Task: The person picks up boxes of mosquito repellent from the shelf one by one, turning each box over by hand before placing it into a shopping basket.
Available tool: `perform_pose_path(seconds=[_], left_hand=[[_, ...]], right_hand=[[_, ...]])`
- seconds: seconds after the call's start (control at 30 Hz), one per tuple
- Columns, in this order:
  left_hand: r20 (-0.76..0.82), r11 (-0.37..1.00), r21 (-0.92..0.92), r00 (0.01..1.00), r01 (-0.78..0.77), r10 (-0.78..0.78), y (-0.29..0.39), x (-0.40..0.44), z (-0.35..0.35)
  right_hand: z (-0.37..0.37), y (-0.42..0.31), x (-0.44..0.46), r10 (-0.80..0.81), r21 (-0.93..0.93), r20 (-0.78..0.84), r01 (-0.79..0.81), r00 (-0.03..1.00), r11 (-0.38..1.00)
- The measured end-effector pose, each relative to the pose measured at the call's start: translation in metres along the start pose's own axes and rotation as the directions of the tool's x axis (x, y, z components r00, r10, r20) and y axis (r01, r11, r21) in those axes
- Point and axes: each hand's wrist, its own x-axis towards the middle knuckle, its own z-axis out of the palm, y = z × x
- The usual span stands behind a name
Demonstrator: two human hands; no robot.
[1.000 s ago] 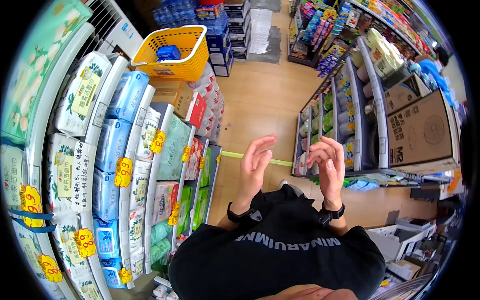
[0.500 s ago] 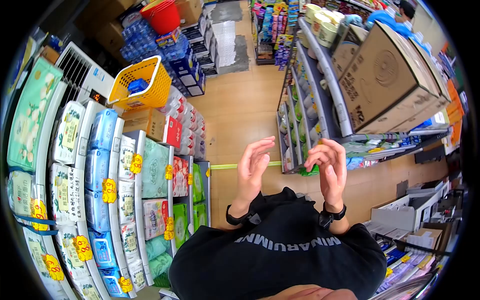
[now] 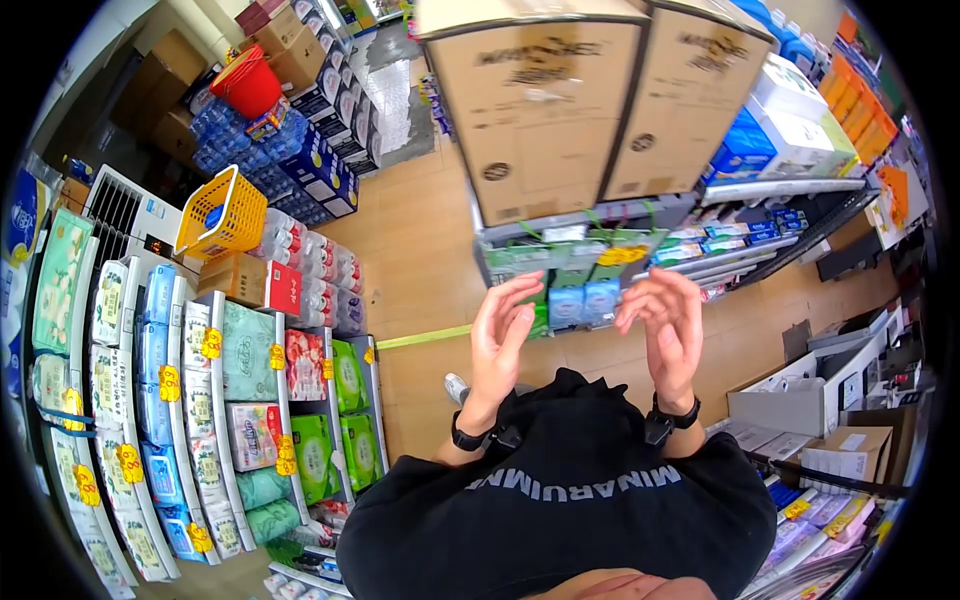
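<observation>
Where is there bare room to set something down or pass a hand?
The widest bare patch is tan floor between the bottle packs and tall cartons. A hand might pass through the gap between the left hand and right hand. It is crowded on the tissue shelves and around the yellow basket.

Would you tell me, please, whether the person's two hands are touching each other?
Apart. The head view shows a plain gap between the left hand and the right hand, with hanging blue packs visible through it.
</observation>
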Motion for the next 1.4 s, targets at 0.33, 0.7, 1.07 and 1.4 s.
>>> perform_pose_path(seconds=[0.33,0.7,1.07,1.4], left_hand=[[0.184,0.995,0.045,0.979,-0.093,0.084,-0.026,0.032,0.174],[0.115,0.89,0.386,0.97,-0.243,0.215,-0.065,0.109,0.28],[0.068,0.864,0.468,0.982,-0.187,0.176,-0.077,0.142,0.298],[0.093,0.859,0.478,0.983,-0.183,0.158,-0.088,0.151,0.304]], right_hand=[[-0.156,-0.049,0.012,-0.104,-0.243,-0.24,0.044,0.965,0.969],[-0.253,-0.018,0.087,-0.231,-0.517,-0.341,0.024,0.911,0.856],[-0.275,0.01,0.118,-0.295,-0.694,-0.34,-0.027,0.893,0.72],[-0.284,0.021,0.126,-0.289,-0.646,-0.343,-0.001,0.894,0.764]])
